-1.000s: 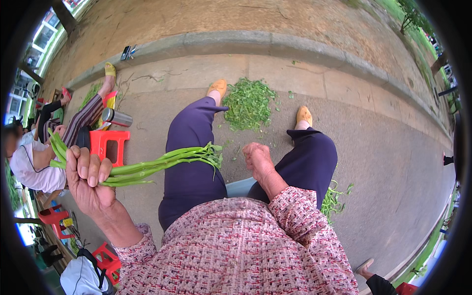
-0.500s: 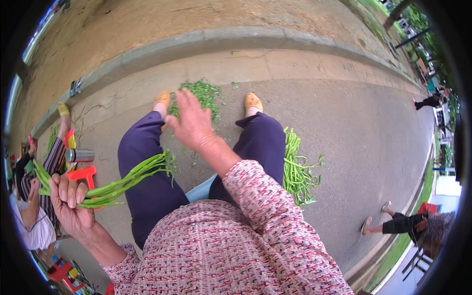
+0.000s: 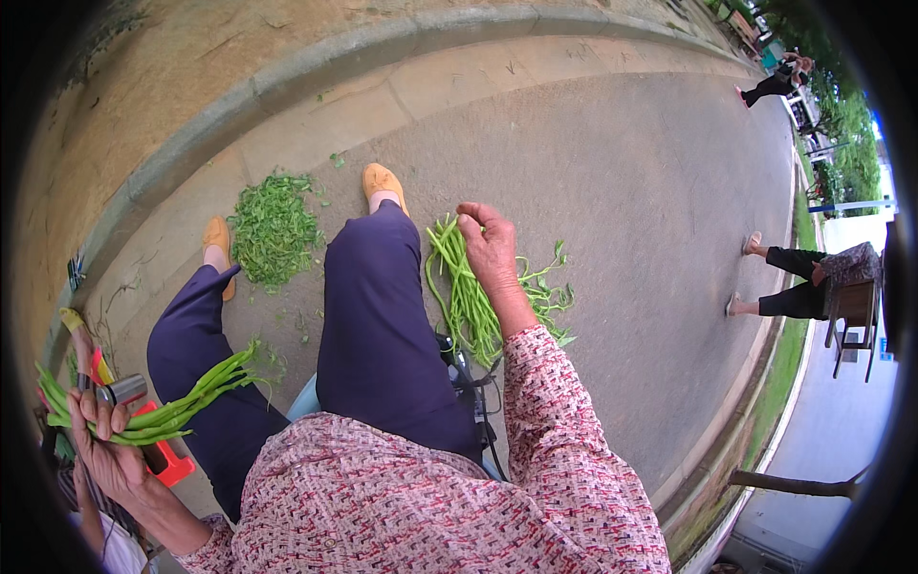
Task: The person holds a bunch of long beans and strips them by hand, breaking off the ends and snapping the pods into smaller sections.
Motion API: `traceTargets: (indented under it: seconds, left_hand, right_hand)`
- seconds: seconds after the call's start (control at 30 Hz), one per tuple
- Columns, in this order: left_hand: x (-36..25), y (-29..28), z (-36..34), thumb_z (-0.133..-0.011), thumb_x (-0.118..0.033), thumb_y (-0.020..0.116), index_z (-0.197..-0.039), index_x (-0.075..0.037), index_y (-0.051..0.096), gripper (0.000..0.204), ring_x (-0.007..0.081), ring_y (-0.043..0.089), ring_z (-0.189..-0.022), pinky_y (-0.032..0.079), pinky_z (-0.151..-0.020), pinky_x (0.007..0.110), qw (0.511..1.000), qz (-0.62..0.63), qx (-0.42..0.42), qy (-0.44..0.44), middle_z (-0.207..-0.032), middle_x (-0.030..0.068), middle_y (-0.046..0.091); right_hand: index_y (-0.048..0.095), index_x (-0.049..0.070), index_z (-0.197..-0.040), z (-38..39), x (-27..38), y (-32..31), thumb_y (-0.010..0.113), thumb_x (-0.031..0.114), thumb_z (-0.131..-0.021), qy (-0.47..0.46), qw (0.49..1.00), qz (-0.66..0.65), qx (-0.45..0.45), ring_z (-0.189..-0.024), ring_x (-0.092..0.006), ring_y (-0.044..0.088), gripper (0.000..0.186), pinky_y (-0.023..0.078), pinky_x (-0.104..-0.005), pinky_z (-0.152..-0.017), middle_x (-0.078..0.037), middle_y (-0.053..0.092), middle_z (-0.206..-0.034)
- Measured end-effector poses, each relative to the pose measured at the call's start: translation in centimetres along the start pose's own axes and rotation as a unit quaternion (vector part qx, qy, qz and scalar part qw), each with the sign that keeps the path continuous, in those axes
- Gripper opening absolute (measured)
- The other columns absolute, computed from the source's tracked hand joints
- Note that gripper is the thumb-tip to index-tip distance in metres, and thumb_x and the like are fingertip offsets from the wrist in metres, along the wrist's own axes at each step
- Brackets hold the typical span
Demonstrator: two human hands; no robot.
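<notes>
In my left hand (image 3: 110, 454), at the lower left, is a bundle of long green vegetable stems (image 3: 191, 407), with the fingers closed round it. Their leafy ends point right, over my left leg. My right hand (image 3: 491, 253) is over a pile of similar green stems (image 3: 459, 292) on the pavement, right of my right leg. Its fingers are curled together; whether a stem is between them is hidden. A heap of torn green leaves (image 3: 275, 230) lies on the ground between my feet.
A metal flask (image 3: 122, 390) and a red plastic stool (image 3: 172, 467) stand at the left beside a seated person (image 3: 105, 545). A concrete kerb (image 3: 258, 91) curves across the far side. At the right edge, a person (image 3: 798, 277) is by a wooden chair (image 3: 854, 311).
My right hand has moved right, from above the leaf heap to the stem pile, and its fingers have curled. The view has turned right. My left hand still grips its bundle.
</notes>
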State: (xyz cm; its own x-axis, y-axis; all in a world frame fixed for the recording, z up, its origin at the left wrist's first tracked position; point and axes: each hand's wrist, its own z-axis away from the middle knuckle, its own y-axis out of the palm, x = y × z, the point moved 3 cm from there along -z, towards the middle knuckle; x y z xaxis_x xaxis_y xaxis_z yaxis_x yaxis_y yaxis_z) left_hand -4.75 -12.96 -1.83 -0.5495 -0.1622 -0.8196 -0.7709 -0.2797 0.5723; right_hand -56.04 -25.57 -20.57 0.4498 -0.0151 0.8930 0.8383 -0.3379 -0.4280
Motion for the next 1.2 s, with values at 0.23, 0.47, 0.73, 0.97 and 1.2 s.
traceTargets:
  seconds: [0.23,0.47,0.73,0.97,1.2]
  left_hand:
    - [2.1,0.9,-2.0,-0.100,-0.016,0.037,-0.102,-0.002,0.046,0.016,0.0093,0.041,-0.054,0.037,-0.054,0.026,0.998,-0.038,-0.019,-0.036,-0.075,0.0026,0.045]
    - [4.0,1.8,-3.1,-0.100,-0.016,0.038,-0.102,-0.003,0.047,0.016,0.0092,0.042,-0.053,0.038,-0.052,0.024,0.993,-0.081,-0.059,-0.069,-0.075,0.0021,0.047]
    - [6.6,2.6,-5.0,-0.099,-0.017,0.040,-0.100,-0.005,0.048,0.014,0.0077,0.041,-0.051,0.037,-0.049,0.023,0.987,-0.109,-0.086,-0.083,-0.075,0.0005,0.046]
    - [7.6,2.1,-5.9,-0.100,-0.016,0.039,-0.100,-0.005,0.048,0.015,0.0084,0.041,-0.052,0.037,-0.049,0.023,0.985,-0.105,-0.061,-0.119,-0.077,0.0005,0.046]
    - [8.1,2.6,-5.9,-0.100,-0.017,0.039,-0.100,-0.005,0.049,0.015,0.0088,0.042,-0.051,0.037,-0.049,0.024,0.981,-0.114,-0.093,-0.128,-0.076,0.0010,0.048]
  right_hand:
    - [0.064,0.008,-0.103,6.9,-17.8,-5.0,0.056,0.014,-0.075,0.143,0.862,0.438,0.213,-0.121,-0.0316,0.042,0.030,0.041,-0.0490,-0.091,-0.011,0.046,-0.132]
    - [0.059,0.011,-0.112,7.6,-21.0,-1.9,0.055,0.013,-0.078,0.150,0.774,0.516,0.336,-0.129,-0.0327,0.032,0.035,0.034,-0.0527,-0.095,-0.008,0.031,-0.145]
    - [0.060,0.015,-0.107,6.9,-22.6,-1.2,0.052,0.012,-0.079,0.134,0.773,0.524,0.331,-0.119,-0.0293,0.042,0.029,0.034,-0.0504,-0.093,-0.010,0.051,-0.118]
    - [0.061,0.014,-0.098,8.6,-22.9,-1.0,0.056,0.008,-0.075,0.143,0.854,0.430,0.256,-0.089,-0.0340,0.059,0.025,0.048,-0.0439,-0.078,-0.017,0.054,-0.099]
    - [0.065,0.015,-0.101,10.3,-22.6,-1.0,0.058,0.014,-0.075,0.228,0.831,0.419,0.288,-0.104,-0.0306,0.053,0.027,0.041,-0.0486,-0.087,-0.012,0.056,-0.107]
